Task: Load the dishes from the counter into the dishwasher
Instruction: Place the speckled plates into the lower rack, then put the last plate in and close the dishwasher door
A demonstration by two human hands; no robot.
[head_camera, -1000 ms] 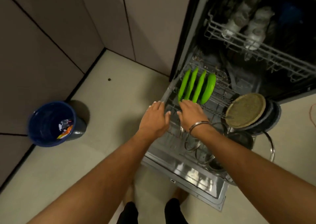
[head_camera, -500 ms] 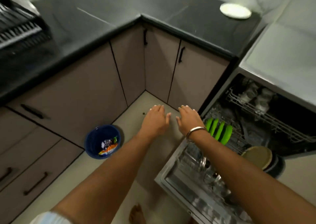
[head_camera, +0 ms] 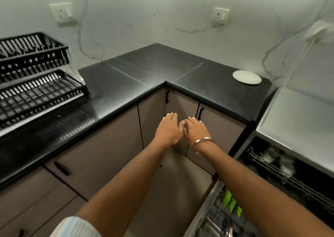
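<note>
A white plate (head_camera: 246, 77) lies flat on the black counter (head_camera: 155, 68), at its far right end near the wall. My left hand (head_camera: 168, 129) and my right hand (head_camera: 196, 130) hover side by side, palms down and empty, in front of the corner cabinet doors below the counter edge. A metal bangle circles my right wrist. The open dishwasher (head_camera: 282, 188) is at the lower right. Its upper rack (head_camera: 267, 164) holds pale cups. Green plates (head_camera: 232, 203) stand in the lower rack, partly hidden by my right forearm.
A black two-tier dish rack (head_camera: 34, 77) stands on the counter at the left. Grey cabinet doors with black handles (head_camera: 101, 146) run under the counter. A steel top (head_camera: 298, 121) covers the dishwasher. Two wall sockets sit above the counter.
The view has lifted from the dishwasher's lower rack and floor to the counter. Both hands rose from the rack and now hover before the corner cabinet, still empty.
</note>
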